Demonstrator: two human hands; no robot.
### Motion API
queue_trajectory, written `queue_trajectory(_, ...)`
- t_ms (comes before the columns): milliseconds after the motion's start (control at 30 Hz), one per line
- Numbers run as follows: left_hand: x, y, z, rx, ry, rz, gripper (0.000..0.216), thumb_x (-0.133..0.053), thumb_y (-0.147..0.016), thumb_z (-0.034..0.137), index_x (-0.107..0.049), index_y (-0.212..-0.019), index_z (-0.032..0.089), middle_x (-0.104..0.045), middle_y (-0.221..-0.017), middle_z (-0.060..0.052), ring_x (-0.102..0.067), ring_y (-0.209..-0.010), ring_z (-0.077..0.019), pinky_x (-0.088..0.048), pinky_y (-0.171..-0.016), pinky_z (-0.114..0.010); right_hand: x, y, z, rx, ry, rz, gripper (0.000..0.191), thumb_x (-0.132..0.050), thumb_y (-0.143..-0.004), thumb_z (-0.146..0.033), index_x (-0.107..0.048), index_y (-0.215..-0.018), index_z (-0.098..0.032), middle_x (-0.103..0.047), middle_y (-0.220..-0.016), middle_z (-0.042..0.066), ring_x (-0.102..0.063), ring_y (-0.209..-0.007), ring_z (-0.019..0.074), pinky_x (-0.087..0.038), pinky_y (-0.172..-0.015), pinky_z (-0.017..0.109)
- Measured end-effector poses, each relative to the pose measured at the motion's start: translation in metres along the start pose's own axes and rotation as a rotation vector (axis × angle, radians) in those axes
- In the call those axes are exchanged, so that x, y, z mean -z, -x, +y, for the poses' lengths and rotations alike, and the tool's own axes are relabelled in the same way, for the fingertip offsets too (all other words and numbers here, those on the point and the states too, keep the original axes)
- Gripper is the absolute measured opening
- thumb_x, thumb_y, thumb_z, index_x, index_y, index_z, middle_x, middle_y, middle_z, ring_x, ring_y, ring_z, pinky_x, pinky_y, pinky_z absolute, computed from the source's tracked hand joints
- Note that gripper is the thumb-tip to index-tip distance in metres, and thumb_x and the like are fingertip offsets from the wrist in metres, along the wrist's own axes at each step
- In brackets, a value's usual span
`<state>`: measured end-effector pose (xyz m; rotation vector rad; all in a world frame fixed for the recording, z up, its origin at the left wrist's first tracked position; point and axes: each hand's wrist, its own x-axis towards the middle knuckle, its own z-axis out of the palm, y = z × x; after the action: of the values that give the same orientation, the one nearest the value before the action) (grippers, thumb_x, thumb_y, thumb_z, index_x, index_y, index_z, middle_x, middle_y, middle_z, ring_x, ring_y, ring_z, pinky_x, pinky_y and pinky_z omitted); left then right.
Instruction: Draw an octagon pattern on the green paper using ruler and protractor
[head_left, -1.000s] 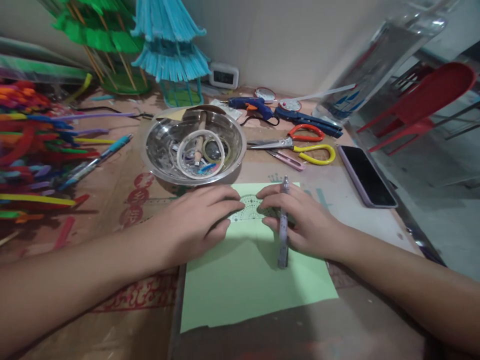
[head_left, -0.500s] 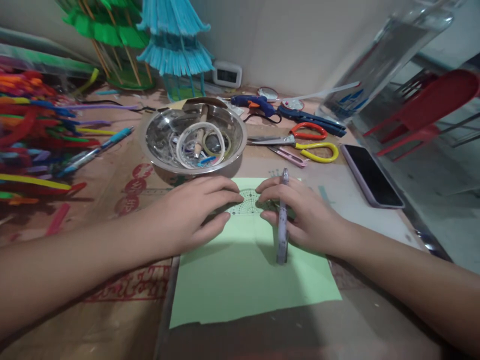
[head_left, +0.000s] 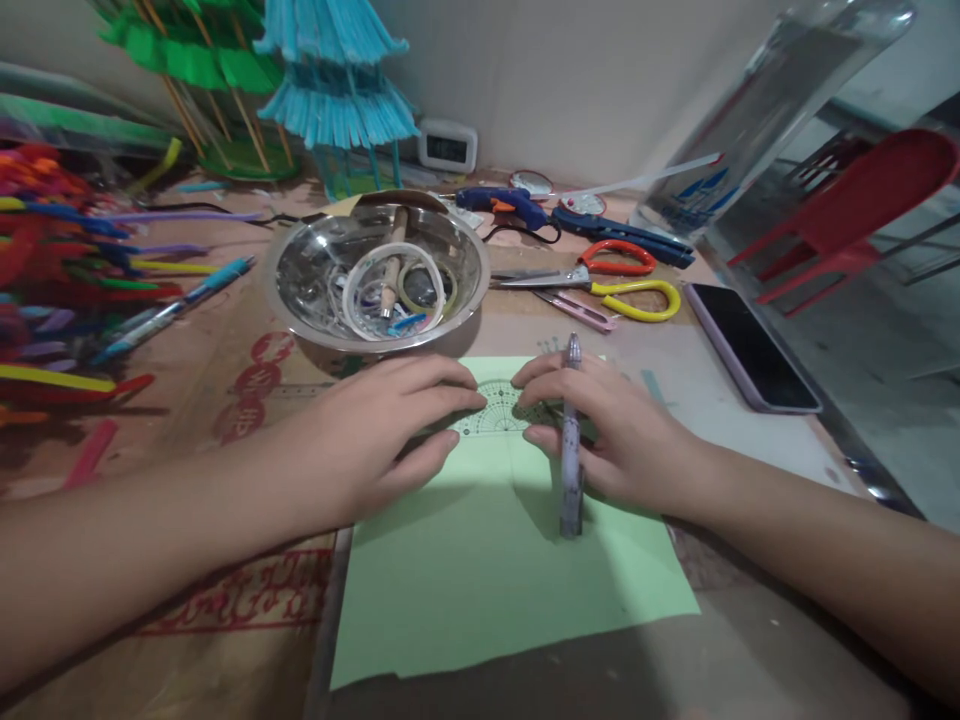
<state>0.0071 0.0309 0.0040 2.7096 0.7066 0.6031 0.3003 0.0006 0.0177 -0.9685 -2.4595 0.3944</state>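
Note:
A clear protractor [head_left: 504, 412] with black markings lies on a light green sheet of paper [head_left: 480, 590]. My left hand [head_left: 405, 425] is at its left side, fingertips on the upper part and thumb by the straight lower edge, pinching it against the sheet. On the other side my right hand [head_left: 607, 415] has its fingertips on the protractor's right end. A greyish-purple pen [head_left: 571, 470] is held between the fingers of that hand, its clip end pointing away from me. The protractor's outer ends are hidden under my fingers.
Behind the paper stands a steel bowl [head_left: 300, 310] with tape rolls. Scissors [head_left: 637, 300], a pink cutter [head_left: 585, 312], a glue gun [head_left: 502, 203] and a phone [head_left: 750, 345] lie to the right. Colourful pipe cleaners [head_left: 52, 250] and a blue pen [head_left: 176, 308] are at left.
The pen has swung slightly in my right hand, with its lower end a bit nearer me. Both hands keep their places at the protractor. The view has shifted slightly.

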Motion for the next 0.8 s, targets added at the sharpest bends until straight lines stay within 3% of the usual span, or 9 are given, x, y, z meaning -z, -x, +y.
queue_trajectory(800, 0.0028, 0.0006, -0.0003, -0.005, -0.014, -0.001, 0.034, -0.051, -0.111, 0.024, -0.076, -0.132, 0.018, -0.077, -0.136, -0.011, -0.075, -0.125, -0.0276, -0.060, -0.111, -0.043, 0.0005, -0.0016, -0.0007, -0.015, -0.014, -0.016, 0.008, -0.062, -0.108, -0.022, -0.063, -0.116, -0.023, -0.075, -0.124, 0.014, -0.070, -0.113, 0.0302, -0.058, -0.095, 0.045)
